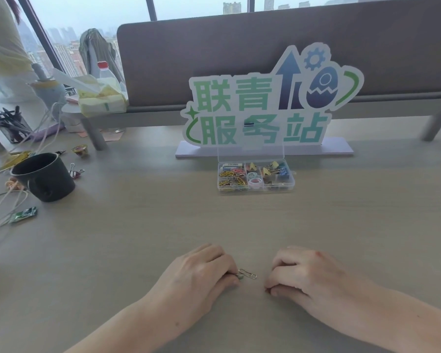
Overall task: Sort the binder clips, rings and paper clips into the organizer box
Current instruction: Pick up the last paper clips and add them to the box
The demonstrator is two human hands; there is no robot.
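Note:
A clear organizer box (292, 186) stands open in the middle of the table, lid up. Coloured paper clips fill its left compartments, pastel rings (254, 180) sit in the middle ones, and binder clips (274, 169) lie on the right. Near the front edge my left hand (201, 273) rests curled on the table, its fingertips pinching one end of a gold paper clip (248, 273). About a hand's width to the right, my right hand (306, 273) lies in a loose fist with nothing visible in it.
A dark cup (45, 177) stands at the left, with a loose binder clip (75, 171) beside it, white cables, wrappers and a pen holder (10, 126). Behind the box is a green-lettered sign (262, 108) on a base, then a grey partition.

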